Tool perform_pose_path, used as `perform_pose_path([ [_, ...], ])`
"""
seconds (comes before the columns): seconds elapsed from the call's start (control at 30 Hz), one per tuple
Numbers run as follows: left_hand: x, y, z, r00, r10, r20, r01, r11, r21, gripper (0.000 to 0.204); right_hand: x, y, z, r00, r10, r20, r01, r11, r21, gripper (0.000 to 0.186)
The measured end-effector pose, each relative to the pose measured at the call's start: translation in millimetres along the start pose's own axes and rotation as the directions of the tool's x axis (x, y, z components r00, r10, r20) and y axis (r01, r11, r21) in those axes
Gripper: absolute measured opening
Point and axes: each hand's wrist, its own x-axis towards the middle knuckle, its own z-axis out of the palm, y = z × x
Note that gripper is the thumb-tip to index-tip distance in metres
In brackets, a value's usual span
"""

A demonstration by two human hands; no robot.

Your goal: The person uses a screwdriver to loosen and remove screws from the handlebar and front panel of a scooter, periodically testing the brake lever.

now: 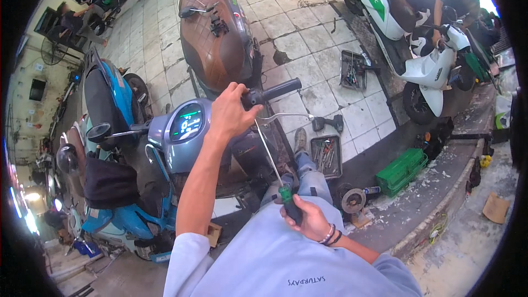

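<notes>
My left hand is closed over the inner end of a scooter's handlebar, beside the black grip. What its fingertips touch on the far side is hidden. In my right hand is a screwdriver with a green and black handle, held low in front of my shirt. Its long thin shaft slants up to the handlebar, and the tip ends just under my left thumb. A silver brake lever curves out below the grip. Left of my left wrist, the scooter's round dashboard is lit.
A scooter with a brown quilted seat stands ahead, loose parts on top. Tool trays, a cordless drill and a green toolbox lie to the right. Another person bends over a white scooter. A blue scooter stands left.
</notes>
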Motion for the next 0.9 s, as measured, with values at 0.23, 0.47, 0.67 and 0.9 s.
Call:
perform_pose_path([
  [0.23,-3.1,-1.4,3.0,1.0,-0.018,-0.004,0.018,1.0,0.017,0.055,13.1,22.8,3.4,0.898,-0.332,-0.289,0.241,0.92,-0.309,0.032],
  [0.47,-5.4,2.5,-0.9,0.999,-0.037,-0.001,0.037,0.999,-0.004,0.055,12.2,24.2,0.9,0.948,-0.219,-0.233,0.213,0.976,-0.054,0.035],
  [0.67,-5.8,1.3,-0.4,0.998,-0.059,0.005,0.059,0.998,-0.021,0.056,14.1,21.3,6.5,0.93,-0.109,-0.352,0.117,0.993,0.001,0.039],
  [0.9,-6.0,3.6,-3.1,0.998,-0.056,0.001,0.056,0.998,-0.034,0.056,16.0,26.5,9.1,0.887,-0.289,-0.36,0.247,0.956,-0.159,0.038],
])
